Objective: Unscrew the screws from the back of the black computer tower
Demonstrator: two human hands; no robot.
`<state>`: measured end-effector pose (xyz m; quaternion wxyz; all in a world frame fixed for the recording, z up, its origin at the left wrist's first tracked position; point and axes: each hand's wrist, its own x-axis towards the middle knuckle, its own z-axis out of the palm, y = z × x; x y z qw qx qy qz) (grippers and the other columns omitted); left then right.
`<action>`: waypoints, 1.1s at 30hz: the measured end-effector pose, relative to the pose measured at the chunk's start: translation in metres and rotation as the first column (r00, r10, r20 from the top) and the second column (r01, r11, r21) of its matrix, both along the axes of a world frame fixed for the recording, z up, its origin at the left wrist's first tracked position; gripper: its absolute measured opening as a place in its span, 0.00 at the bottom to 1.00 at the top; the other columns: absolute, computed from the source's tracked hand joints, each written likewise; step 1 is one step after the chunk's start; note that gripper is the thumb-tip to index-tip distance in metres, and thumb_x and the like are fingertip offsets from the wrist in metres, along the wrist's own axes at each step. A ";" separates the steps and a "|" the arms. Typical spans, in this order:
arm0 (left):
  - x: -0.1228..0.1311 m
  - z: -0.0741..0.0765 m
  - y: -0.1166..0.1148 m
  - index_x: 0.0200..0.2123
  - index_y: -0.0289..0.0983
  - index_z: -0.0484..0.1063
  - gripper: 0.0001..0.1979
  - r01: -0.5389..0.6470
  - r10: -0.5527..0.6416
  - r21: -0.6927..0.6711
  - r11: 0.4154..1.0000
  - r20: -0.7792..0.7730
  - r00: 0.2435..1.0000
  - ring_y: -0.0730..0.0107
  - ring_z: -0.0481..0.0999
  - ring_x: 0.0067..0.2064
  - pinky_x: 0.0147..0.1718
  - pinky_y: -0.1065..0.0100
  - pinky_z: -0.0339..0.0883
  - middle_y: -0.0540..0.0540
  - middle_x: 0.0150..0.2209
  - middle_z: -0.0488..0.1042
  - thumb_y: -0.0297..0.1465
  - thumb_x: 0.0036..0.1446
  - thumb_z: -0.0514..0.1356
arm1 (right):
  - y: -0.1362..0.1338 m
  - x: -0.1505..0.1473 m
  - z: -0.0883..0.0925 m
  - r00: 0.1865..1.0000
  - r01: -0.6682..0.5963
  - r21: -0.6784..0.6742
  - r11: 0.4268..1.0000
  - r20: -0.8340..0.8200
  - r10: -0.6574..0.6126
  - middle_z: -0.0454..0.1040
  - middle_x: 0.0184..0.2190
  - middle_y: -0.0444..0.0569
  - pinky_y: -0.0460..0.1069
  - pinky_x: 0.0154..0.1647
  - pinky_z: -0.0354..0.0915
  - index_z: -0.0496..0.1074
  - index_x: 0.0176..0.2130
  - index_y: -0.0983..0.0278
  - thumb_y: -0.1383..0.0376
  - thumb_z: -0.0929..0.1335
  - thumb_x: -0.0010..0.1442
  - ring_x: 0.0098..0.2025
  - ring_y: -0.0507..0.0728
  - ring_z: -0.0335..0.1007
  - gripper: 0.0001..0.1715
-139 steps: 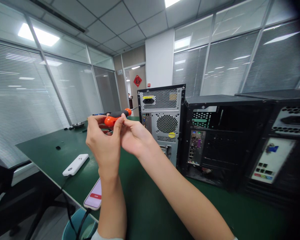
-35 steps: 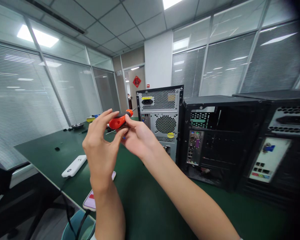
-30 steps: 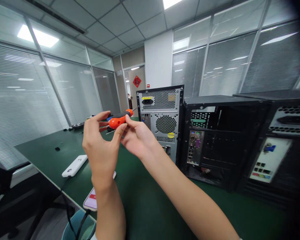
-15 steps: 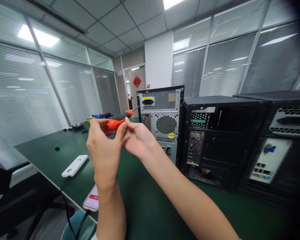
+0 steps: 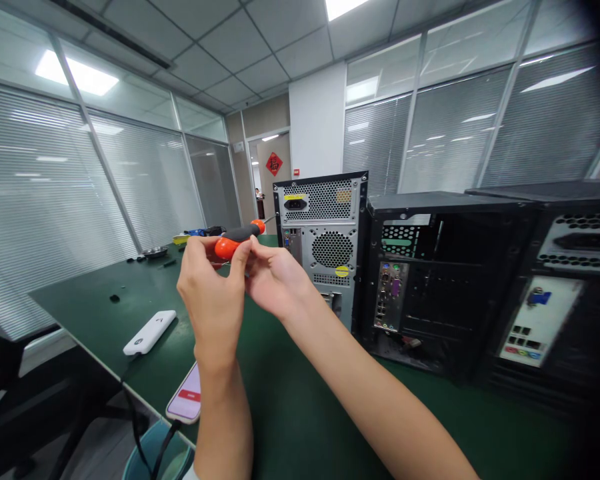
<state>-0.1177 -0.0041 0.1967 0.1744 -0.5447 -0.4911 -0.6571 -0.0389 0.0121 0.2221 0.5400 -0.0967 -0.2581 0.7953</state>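
An orange and dark grey screwdriver [image 5: 241,235] is held level in both hands. Its shaft points away to the right, and the tip is at the upper left rear edge of a computer case [image 5: 331,267]; whether it sits in a screw is too small to tell. My left hand [image 5: 213,293] is closed around the butt end of the handle. The thumb and fingertips of my right hand [image 5: 276,279] pinch the handle's near side, just ahead of the left thumb. Some of the right fingers are hidden behind the left hand.
Two more black computer cases [image 5: 450,267] [image 5: 580,287] stand to the right. On the green table [image 5: 280,407] lie a white power bank [image 5: 150,332] and a cabled phone [image 5: 186,397]. A metal bowl [image 5: 155,253] is farther back. A teal bin [image 5: 155,450] stands below the table edge.
My left hand has shifted slightly to the right and turned a little at the handle. The screwdriver's tip remains at the case edge, and my right hand has hardly moved.
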 end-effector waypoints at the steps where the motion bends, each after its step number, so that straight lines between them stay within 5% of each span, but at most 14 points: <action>1: 0.000 0.000 0.000 0.35 0.39 0.65 0.17 0.000 0.000 0.004 1.000 -0.002 1.000 0.69 0.72 0.33 0.34 0.67 0.67 0.50 0.33 0.71 0.46 0.52 0.60 | 0.000 0.000 0.000 1.000 -0.005 0.006 1.000 -0.007 0.005 0.71 0.20 0.43 0.46 0.35 0.61 0.69 0.20 0.65 0.71 0.61 0.62 0.25 0.49 0.64 0.20; 16: -0.004 0.001 0.001 0.41 0.38 0.67 0.16 0.012 -0.012 0.000 1.000 -0.015 1.000 0.65 0.72 0.41 0.39 0.64 0.68 0.46 0.39 0.72 0.41 0.53 0.60 | 0.000 0.002 -0.003 1.000 -0.016 0.068 0.998 -0.010 0.017 0.71 0.21 0.43 0.45 0.36 0.62 0.70 0.24 0.66 0.72 0.60 0.63 0.27 0.48 0.64 0.18; 33: -0.008 0.002 -0.005 0.45 0.37 0.69 0.15 0.007 -0.006 0.005 1.000 -0.101 0.995 0.63 0.73 0.45 0.43 0.62 0.68 0.45 0.43 0.73 0.32 0.52 0.61 | -0.006 0.009 -0.003 0.984 -0.024 0.007 1.000 0.179 0.022 0.68 0.21 0.42 0.48 0.31 0.60 0.68 0.25 0.64 0.59 0.65 0.60 0.25 0.49 0.63 0.15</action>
